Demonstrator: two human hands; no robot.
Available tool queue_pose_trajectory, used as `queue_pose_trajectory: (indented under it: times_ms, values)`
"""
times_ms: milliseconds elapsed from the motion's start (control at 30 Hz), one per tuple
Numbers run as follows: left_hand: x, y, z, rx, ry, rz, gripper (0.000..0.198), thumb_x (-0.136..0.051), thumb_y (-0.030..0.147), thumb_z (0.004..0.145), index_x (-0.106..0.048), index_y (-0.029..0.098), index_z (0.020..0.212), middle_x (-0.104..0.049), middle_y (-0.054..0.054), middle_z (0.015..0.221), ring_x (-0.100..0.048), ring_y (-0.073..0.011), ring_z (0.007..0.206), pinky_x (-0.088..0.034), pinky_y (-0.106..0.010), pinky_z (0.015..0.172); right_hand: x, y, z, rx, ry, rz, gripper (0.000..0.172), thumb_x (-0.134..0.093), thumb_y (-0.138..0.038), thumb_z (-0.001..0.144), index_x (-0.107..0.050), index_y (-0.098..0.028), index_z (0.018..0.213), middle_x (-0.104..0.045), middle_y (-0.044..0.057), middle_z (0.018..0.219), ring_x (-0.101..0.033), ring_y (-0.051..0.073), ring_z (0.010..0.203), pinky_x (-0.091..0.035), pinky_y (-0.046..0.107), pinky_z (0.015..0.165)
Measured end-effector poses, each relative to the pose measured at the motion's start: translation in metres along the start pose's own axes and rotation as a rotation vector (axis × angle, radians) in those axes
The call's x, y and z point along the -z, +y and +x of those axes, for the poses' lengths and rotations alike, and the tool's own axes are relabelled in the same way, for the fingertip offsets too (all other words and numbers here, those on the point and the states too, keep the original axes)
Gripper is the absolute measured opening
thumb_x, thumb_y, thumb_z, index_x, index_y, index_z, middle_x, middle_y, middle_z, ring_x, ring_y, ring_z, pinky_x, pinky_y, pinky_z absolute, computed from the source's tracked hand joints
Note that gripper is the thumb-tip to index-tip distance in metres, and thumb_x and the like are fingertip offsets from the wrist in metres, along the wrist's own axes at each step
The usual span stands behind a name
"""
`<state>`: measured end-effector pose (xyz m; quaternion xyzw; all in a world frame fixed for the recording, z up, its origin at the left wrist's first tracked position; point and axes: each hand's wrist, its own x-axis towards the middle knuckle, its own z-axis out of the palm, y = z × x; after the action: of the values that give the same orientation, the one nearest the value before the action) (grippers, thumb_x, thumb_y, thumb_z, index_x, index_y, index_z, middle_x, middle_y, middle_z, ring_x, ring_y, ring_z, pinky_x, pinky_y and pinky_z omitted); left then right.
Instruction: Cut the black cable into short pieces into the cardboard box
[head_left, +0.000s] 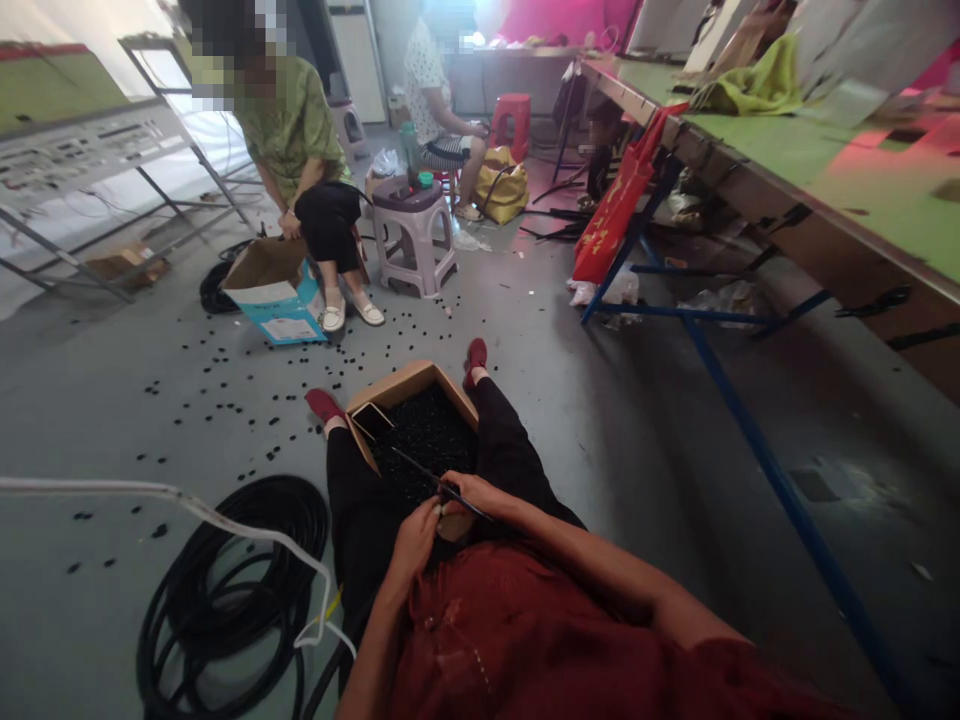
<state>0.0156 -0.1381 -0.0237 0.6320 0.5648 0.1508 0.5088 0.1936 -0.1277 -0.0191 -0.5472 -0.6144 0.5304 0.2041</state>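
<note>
Head view: the right hand (466, 492) closes around a thin black metal tool (421, 473), which reaches over a brown cardboard box (397, 385) of small black pieces (424, 440). The left hand (414, 545) looks curled, but its grip is hard to make out.

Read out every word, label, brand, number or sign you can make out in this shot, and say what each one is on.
Nothing here can be read with confidence.
Red bag: yellow characters, too blurred to read.
White label on the teal-printed cardboard box: printing too small to read.
Grey panel at the far left: rows of small markings, too small to read.
</note>
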Motion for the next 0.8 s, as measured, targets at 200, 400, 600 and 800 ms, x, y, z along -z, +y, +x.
queue_pose_trajectory:
  times_ms: [200,400,600,800]
  values:
    - [0.005,-0.003,0.010,-0.080,0.036,0.046,0.043,-0.041,0.037,0.088,-0.067,0.014,0.114,-0.071,-0.009,0.112,-0.067,-0.0192,0.098,-0.050,-0.032,0.092,0.001,0.013,0.005,-0.058,0.116,0.164,0.037,-0.068,-0.031,0.075,-0.058,-0.020,0.109,-0.062,-0.002,0.083,-0.057,0.012,0.070,-0.042,0.021,0.059]
    - [0.071,-0.019,0.032,-0.044,0.467,0.304,0.044,-0.039,0.033,0.091,-0.062,0.010,0.121,-0.064,-0.016,0.123,-0.060,-0.0262,0.114,-0.044,-0.040,0.101,0.009,0.028,0.001,-0.233,0.166,0.397,0.037,-0.051,-0.052,0.088,-0.051,-0.021,0.109,-0.063,-0.001,0.071,-0.061,0.013,0.053,-0.046,0.023,0.049]
    - [0.084,-0.026,0.050,-0.052,0.810,0.393,0.048,-0.035,0.041,0.096,-0.056,0.014,0.130,-0.063,-0.015,0.125,-0.061,-0.0258,0.111,-0.046,-0.037,0.095,-0.015,0.046,-0.004,-0.264,0.112,0.456,0.046,-0.034,-0.061,0.092,-0.052,-0.019,0.095,-0.062,-0.001,0.054,-0.059,0.014,0.042,-0.044,0.023,0.043]
    - [0.007,-0.047,0.038,-0.158,0.409,0.647,0.035,-0.040,0.029,0.094,-0.064,0.017,0.117,-0.070,-0.011,0.109,-0.064,-0.0206,0.100,-0.047,-0.029,0.086,-0.027,0.055,-0.006,-0.231,0.119,0.467,0.050,-0.038,-0.065,0.087,-0.054,-0.017,0.083,-0.058,-0.003,0.047,-0.050,0.010,0.035,-0.036,0.019,0.039]
